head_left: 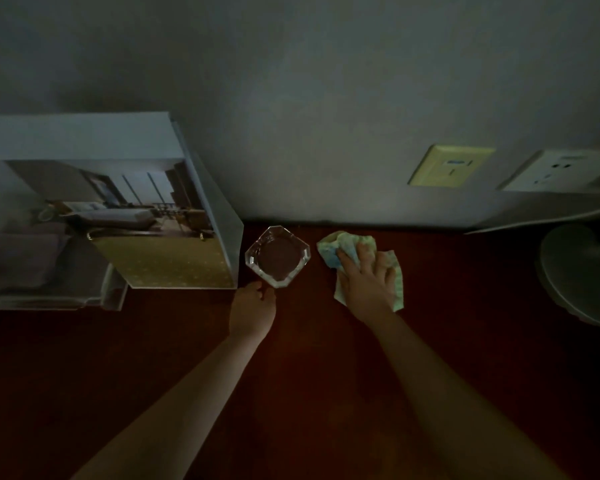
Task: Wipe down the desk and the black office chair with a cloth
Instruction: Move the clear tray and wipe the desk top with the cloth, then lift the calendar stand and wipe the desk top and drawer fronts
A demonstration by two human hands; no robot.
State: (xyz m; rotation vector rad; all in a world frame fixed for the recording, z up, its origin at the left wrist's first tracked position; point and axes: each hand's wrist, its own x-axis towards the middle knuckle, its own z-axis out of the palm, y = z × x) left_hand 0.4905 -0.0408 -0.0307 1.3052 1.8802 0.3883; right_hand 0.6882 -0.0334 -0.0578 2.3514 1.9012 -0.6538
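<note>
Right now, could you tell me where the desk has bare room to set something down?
Bare: the near desk around both forearms, and the strip between cloth and lamp base. Crowded along the wall: stand, ashtray at the left hand, cloth under the right hand.

A glass ashtray sits beside a brochure stand

Left hand curled, right hand flat
</note>
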